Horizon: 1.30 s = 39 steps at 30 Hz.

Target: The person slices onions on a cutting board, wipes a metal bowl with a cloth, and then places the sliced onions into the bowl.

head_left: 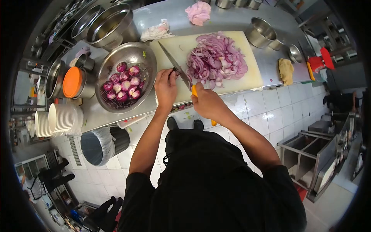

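Note:
My right hand (208,102) is wrapped round the yellow handle of a large knife (174,63). Its long blade slants up and left over the white cutting board (247,79). Beside the blade, my left hand (166,87) has its fingers bent together on a small dark red piece of onion (177,74), mostly hidden by the fingertips. A large heap of sliced red onion (216,60) lies on the board right of the knife. Left of the board, a perforated metal bowl (102,73) holds several peeled red onions (122,86).
Metal pots (110,29), an orange lid (72,82) and stacked white containers (63,118) stand at the left. Cloths (198,13) and a pot (259,33) lie beyond and right of the board. A lined bin (96,146) is below the counter; other people's legs (104,212) show lower left.

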Tool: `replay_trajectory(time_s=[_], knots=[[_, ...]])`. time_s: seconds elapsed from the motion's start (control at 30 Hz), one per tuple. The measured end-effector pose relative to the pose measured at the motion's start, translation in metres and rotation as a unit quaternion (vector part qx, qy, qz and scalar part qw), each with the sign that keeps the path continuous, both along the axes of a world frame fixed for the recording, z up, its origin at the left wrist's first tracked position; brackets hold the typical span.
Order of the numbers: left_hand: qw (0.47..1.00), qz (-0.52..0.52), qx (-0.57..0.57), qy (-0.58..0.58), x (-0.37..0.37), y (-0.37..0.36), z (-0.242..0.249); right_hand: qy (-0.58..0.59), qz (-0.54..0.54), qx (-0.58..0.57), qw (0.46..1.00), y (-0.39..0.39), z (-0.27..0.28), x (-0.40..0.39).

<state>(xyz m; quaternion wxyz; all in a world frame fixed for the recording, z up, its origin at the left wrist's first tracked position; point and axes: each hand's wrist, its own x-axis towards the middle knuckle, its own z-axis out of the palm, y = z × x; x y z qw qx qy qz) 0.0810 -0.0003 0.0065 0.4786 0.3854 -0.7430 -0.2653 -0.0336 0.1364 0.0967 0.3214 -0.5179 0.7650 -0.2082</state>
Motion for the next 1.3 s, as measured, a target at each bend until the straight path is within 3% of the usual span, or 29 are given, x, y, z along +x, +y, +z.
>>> replay_trajectory(time_s=[0.13, 0.33, 0.47, 0.67, 0.77, 0.87, 1.03, 1.07, 1.17, 1.27, 1.3], knots=[[0.999, -0.005, 0.036, -0.021, -0.001, -0.004, 0.005, -0.014, 0.011, -0.033, 0.999, -0.01, -0.01, -0.002], [1.0, 0.005, 0.003, -0.026, -0.002, -0.01, 0.0, -0.042, 0.0, 0.02, 0.999, -0.019, 0.01, -0.002], [1.0, -0.002, 0.028, -0.011, -0.003, -0.01, 0.004, -0.012, -0.009, -0.007, 1.0, -0.034, -0.033, 0.005], [0.999, -0.046, -0.007, -0.01, -0.003, -0.012, -0.007, -0.021, -0.033, -0.003, 0.999, -0.054, -0.056, 0.001], [0.996, -0.054, 0.035, -0.062, 0.0, -0.01, -0.008, -0.049, -0.04, 0.004, 0.998, -0.053, -0.061, -0.003], [0.998, -0.045, -0.017, -0.048, -0.001, -0.011, -0.006, -0.09, -0.041, 0.0, 0.995, -0.048, -0.04, -0.014], [0.978, 0.023, -0.113, -0.174, -0.015, -0.039, -0.012, -0.008, -0.072, -0.133, 0.989, -0.013, -0.039, -0.028], [0.971, 0.033, -0.117, -0.205, -0.018, -0.045, -0.016, -0.04, -0.091, -0.098, 0.99, -0.006, -0.034, -0.033], [0.963, -0.008, -0.179, -0.201, -0.035, -0.045, 0.009, -0.096, -0.143, -0.042, 0.984, 0.015, -0.007, -0.049], [0.959, -0.143, -0.131, -0.205, -0.058, -0.055, 0.027, -0.117, -0.179, -0.045, 0.976, 0.031, -0.011, -0.063], [0.937, -0.183, -0.133, -0.267, -0.064, -0.063, 0.027, -0.123, -0.193, -0.046, 0.972, 0.035, -0.011, -0.066]])
